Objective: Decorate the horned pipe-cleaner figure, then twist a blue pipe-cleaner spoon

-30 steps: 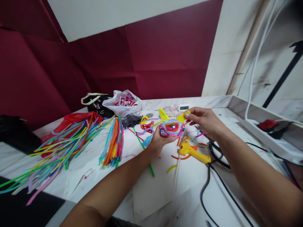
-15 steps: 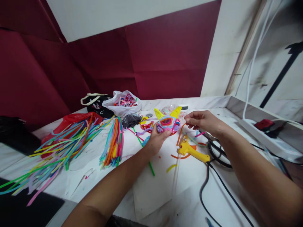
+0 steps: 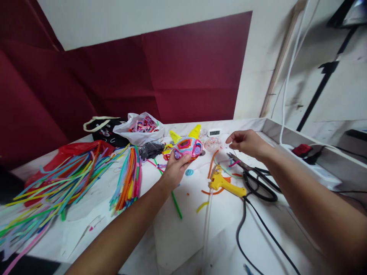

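Observation:
My left hand (image 3: pixel 173 170) is closed round a small mask-shaped piece made of coloured pipe cleaners (image 3: pixel 187 146), pink and blue with two yellow horns, and holds it just above the white table (image 3: pixel 183 233). My right hand (image 3: pixel 246 143) hovers to the right of it, fingers loosely curled and apart, with nothing in it. A clear round dish of small bits (image 3: pixel 212 144) lies between my right hand and the piece. A yellow glue gun (image 3: pixel 223 184) lies below my right hand, black scissors (image 3: pixel 255 179) beside it.
Bundles of coloured pipe cleaners (image 3: pixel 65 175) fan over the left of the table, a smaller bunch (image 3: pixel 127 177) nearer the middle. A white plastic bag of coloured pieces (image 3: pixel 140 128), a black tote (image 3: pixel 104 130) and a small digital clock (image 3: pixel 214 132) stand at the back. Black cable (image 3: pixel 243 225) trails forward.
My right hand has let go of the yellow horn and drawn away to the right. My left hand has carried the piece leftward and slightly away from me. The view has swung to the right.

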Tool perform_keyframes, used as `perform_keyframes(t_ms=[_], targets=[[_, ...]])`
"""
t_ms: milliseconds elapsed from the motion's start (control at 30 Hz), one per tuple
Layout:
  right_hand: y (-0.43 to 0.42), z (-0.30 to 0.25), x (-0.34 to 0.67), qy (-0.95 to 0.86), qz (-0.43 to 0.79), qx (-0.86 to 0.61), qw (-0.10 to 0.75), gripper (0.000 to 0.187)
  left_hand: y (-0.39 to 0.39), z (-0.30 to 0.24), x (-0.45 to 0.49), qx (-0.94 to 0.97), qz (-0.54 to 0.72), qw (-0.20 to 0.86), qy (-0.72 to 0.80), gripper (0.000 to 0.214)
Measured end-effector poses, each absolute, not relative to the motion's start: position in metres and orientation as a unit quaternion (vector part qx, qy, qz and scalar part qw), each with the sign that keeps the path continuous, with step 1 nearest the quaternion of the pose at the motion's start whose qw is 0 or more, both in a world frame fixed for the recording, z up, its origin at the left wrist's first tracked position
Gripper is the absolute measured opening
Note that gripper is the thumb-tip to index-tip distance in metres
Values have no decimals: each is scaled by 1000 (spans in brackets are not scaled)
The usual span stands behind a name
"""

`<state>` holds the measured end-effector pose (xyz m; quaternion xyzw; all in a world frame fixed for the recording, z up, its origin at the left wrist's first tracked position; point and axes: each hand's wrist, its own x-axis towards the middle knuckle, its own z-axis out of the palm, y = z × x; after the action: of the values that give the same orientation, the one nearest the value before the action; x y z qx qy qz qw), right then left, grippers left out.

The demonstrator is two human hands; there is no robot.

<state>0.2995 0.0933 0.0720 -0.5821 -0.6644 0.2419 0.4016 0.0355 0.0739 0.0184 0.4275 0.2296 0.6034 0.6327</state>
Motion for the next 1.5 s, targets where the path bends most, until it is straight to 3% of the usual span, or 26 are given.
perform_keyframes(t_ms=[300,500,867,1000,1267,1500], targets=[[143,55,277,-770,139,-572,245,2,35,22,-14,433,640,580,259,54],[174,28,221,-850,79,-503,131,31,18,7,-16,431,593,617,287,65],[210,2,158,-870,-33,-492,9,34,4,-20,-5,404,492,702,319,90],[205,0,162,-868,-40,-494,-4,35,5,-17,-5,421,496,696,306,87],[212,0,134,-912,-20,-406,59,35,4,-23,-4,451,462,712,276,92],[232,-9,105,-930,-2,-368,19,34,3,-24,-6,450,464,721,251,96]])
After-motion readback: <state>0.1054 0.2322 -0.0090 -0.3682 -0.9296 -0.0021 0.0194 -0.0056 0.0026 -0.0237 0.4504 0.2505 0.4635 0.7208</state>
